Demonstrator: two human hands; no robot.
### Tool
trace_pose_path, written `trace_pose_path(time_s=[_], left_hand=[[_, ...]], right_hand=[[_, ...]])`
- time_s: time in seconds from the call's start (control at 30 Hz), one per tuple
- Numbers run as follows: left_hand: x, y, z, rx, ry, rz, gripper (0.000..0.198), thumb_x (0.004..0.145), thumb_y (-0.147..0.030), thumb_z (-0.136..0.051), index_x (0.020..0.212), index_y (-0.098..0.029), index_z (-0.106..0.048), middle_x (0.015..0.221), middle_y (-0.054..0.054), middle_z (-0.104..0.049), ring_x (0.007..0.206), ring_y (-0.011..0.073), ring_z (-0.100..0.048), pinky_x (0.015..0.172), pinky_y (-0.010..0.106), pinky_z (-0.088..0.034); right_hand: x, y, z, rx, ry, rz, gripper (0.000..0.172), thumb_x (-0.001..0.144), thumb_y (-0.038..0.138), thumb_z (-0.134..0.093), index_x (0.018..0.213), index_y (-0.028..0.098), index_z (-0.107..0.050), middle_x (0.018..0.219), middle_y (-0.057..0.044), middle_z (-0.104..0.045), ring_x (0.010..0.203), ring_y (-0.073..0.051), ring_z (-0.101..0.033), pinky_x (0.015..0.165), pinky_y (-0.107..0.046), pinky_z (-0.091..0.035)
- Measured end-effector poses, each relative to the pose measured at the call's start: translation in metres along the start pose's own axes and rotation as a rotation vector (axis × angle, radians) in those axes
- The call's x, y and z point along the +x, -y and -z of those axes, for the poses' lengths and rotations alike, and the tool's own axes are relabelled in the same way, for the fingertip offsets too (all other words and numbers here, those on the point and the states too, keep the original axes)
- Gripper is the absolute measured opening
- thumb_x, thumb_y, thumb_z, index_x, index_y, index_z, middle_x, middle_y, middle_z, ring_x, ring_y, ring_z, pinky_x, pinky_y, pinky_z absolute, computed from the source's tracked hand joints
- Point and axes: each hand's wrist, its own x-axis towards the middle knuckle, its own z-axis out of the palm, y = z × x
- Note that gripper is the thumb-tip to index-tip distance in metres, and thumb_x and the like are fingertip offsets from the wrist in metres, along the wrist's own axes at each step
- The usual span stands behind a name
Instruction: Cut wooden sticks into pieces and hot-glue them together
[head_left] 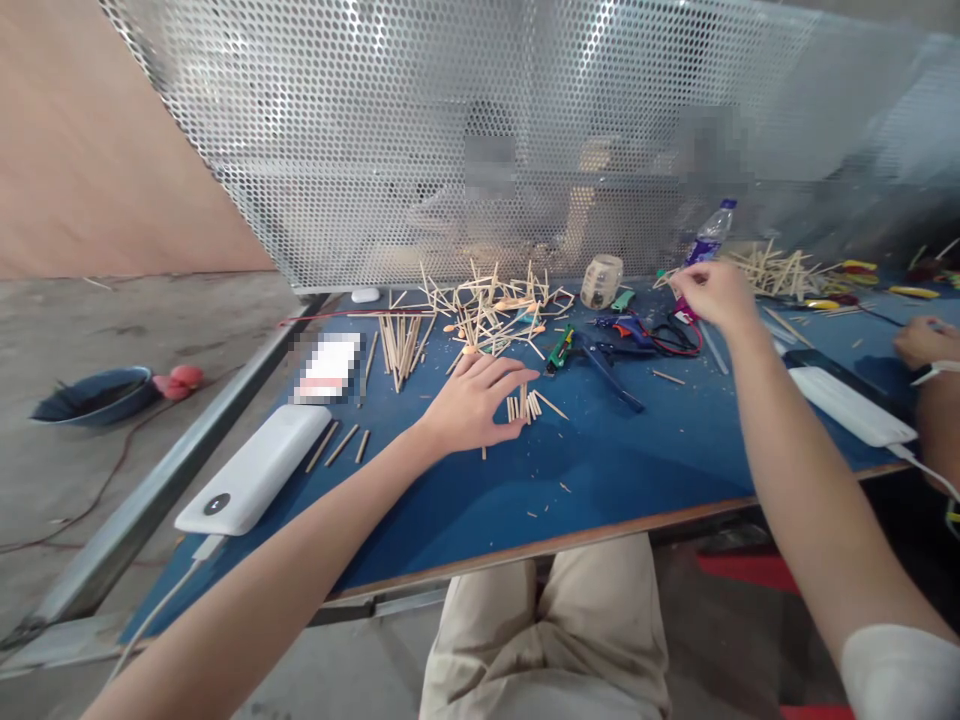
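My left hand [480, 400] rests on the blue table, its thumb and fingers apart around a small row of short wooden sticks [523, 405]. The sticks lie side by side near the fingertips. My right hand [716, 290] is raised over the back right of the table, with thumb and finger pinched together. Whatever is in that pinch, if anything, is too small to make out. Just below it are a magenta object [684, 312] and a coiled dark and red cord [679, 338]. A blue glue gun [607, 370] and a green cutter [560, 348] lie between my hands.
A heap of thin sticks [495, 305] lies against the perforated metal screen [375, 150]. Beside it stand a clear jar [601, 282] and a bottle [711, 235]. White power banks [255, 470] lie left and right. At the far right is another person's hand [926, 342].
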Motion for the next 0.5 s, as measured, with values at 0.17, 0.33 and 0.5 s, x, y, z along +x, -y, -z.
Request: trace_pose_path(time_s=[0.17, 0.33, 0.5], left_hand=[[0.001, 0.0, 0.0, 0.002, 0.007, -0.004, 0.052, 0.089, -0.041, -0.061, 0.137, -0.022, -0.054, 0.132, 0.009, -0.061, 0.119, 0.0269, -0.055, 0.105, 0.044, -0.035], [0.0, 0.0, 0.0, -0.014, -0.005, 0.005, 0.051, 0.089, -0.041, -0.062, 0.136, -0.023, -0.054, 0.131, 0.009, -0.062, 0.121, 0.0269, -0.055, 0.106, 0.044, -0.035], [-0.001, 0.001, 0.002, -0.012, 0.005, 0.015, 0.052, 0.088, -0.039, -0.062, 0.136, -0.024, -0.054, 0.132, 0.009, -0.062, 0.12, 0.0273, -0.056, 0.107, 0.045, -0.034]], right_hand=[[-0.007, -0.033, -0.015, 0.045, 0.308, -0.096, 0.026, 0.087, 0.036, -0.06, 0.093, 0.018, -0.077, 0.085, -0.007, -0.077, 0.073, -0.02, -0.069, 0.073, -0.031, -0.051], [-0.012, -0.023, -0.04, 0.041, 0.441, -0.134, 0.017, 0.078, 0.031, -0.074, 0.088, 0.018, -0.078, 0.095, -0.011, -0.077, 0.088, -0.024, -0.07, 0.08, -0.03, -0.051], [-0.007, -0.021, -0.048, 0.103, 0.582, -0.292, 0.025, 0.075, 0.037, -0.08, 0.086, 0.015, -0.076, 0.073, -0.01, -0.073, 0.064, -0.018, -0.065, 0.063, -0.029, -0.052]])
